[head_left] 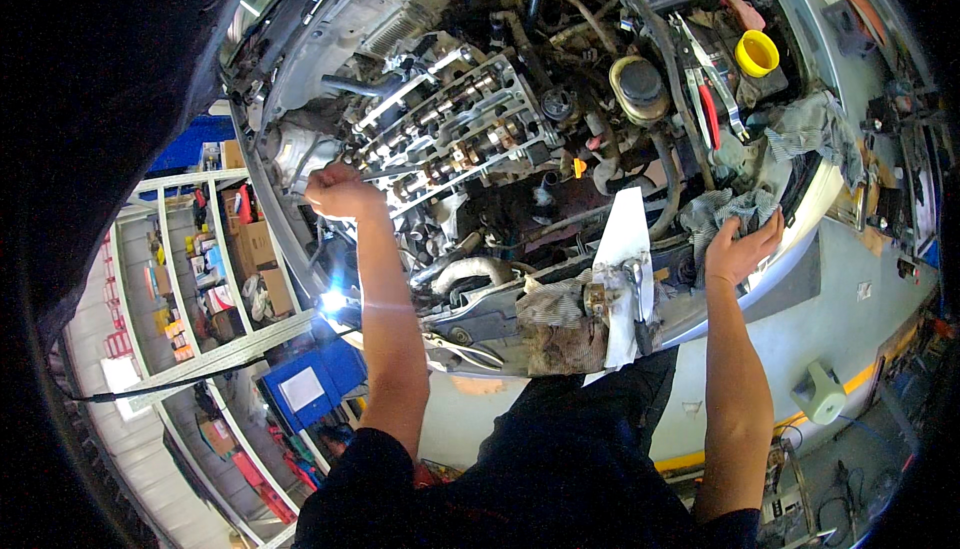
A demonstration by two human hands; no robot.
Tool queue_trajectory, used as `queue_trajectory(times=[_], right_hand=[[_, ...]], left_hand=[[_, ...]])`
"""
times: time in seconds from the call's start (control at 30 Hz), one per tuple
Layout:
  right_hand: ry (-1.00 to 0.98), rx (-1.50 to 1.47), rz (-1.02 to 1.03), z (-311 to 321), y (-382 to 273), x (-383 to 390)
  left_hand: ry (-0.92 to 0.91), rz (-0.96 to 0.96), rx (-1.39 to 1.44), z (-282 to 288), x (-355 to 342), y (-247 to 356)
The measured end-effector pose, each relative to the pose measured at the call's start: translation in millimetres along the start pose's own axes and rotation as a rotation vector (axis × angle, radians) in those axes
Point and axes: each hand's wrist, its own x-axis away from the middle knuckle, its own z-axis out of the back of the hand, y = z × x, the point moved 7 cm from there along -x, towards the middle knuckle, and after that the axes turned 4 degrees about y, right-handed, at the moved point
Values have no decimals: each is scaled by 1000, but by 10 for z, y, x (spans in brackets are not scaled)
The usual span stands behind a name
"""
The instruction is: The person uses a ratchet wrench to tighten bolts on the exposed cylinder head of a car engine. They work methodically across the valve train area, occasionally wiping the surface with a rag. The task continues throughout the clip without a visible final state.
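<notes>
In the head view, the left hand [342, 195] is at the engine's [462, 139] left end, fingers curled together; I cannot tell whether they pinch anything. The right hand [742, 247], thumb and fingers parted, touches a grey rag [716, 212] at the bay's front right; its grip is unclear.
</notes>
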Motion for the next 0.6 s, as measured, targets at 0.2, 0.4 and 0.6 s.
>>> queue_trajectory(times=[0.2,0.4,0.6], right_hand=[[-10,20,-14,-9,36,15],[-5,15,-2,-18,22,15],[-11,26,2,-4,18,27]], left_hand=[[-639,273,2,-212,-12,-185],[-360,174,-44,-248,-92,-107],[-276,98,107,93,0,274]])
